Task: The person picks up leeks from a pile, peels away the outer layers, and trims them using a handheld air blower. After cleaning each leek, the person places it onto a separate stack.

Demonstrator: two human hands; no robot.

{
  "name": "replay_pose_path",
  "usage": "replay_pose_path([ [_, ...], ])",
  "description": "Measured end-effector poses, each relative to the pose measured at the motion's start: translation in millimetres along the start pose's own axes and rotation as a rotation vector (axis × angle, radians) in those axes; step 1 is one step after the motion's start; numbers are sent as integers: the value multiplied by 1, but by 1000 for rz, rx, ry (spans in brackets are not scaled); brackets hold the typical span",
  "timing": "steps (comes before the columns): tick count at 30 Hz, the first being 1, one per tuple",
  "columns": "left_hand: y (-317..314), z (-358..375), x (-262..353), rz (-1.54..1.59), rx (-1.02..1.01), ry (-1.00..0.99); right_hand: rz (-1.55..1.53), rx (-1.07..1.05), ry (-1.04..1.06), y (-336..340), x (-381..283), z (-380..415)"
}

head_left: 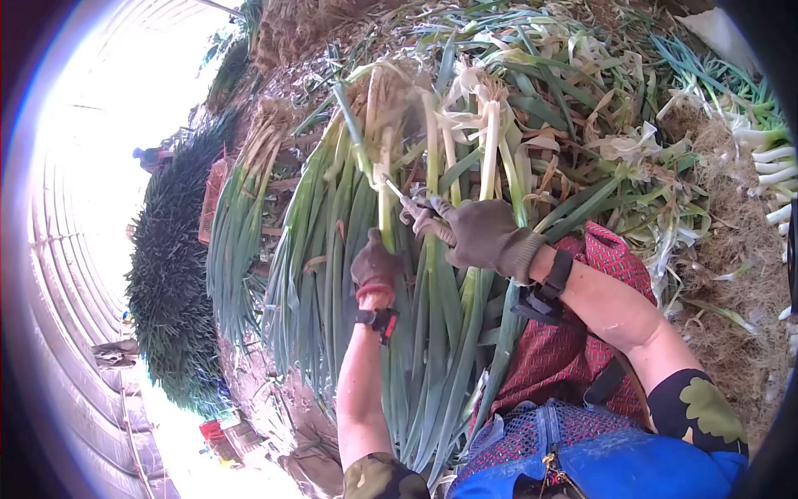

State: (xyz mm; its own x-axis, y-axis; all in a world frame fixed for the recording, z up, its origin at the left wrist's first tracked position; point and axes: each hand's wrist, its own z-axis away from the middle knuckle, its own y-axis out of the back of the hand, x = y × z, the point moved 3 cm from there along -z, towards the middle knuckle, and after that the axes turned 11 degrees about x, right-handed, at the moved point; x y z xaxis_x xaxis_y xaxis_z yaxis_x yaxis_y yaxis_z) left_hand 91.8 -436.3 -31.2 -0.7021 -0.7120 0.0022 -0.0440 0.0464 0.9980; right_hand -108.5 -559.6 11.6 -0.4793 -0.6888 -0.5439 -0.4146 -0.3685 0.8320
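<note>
My left hand (378, 262), in a dark glove, is closed around the stalk of a long green onion (386, 214), whose roots point away from me. A strip of outer leaf (356, 137) stands off this stalk to the left. My right hand (486, 235), also gloved, is closed on an air gun (409, 208). The slim nozzle points at the stalk just above my left hand, and its body is mostly hidden by my fingers. More green onions (490, 154) lie side by side around both hands, their leaves running down toward me. A dusty haze hangs over the roots.
Loose peeled leaves (582, 91) are heaped at the back right. Root trimmings (715, 208) cover the right side, with white peeled stalks (777, 170) at the edge. A bundle of green onions (245, 191) and a dark green pile (179, 274) stand left. Red patterned cloth (549, 349) covers my lap.
</note>
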Motion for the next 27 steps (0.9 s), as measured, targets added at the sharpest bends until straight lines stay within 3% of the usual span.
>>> replay_pose_path([
  [3,7,24,5,-15,-29,32,-28,-151,84,5,-9,18],
  [7,14,40,3,34,-59,77,57,-45,26,0,4,20],
  [11,7,49,1,21,-30,96,-56,-180,56,15,-3,31],
  [15,4,64,-12,50,-59,92,24,-85,37,-1,6,28],
  [21,9,89,-18,263,-126,197,5,-185,48,8,-4,21],
  [27,9,109,-15,193,-128,229,31,-226,-6,-4,-6,-1],
])
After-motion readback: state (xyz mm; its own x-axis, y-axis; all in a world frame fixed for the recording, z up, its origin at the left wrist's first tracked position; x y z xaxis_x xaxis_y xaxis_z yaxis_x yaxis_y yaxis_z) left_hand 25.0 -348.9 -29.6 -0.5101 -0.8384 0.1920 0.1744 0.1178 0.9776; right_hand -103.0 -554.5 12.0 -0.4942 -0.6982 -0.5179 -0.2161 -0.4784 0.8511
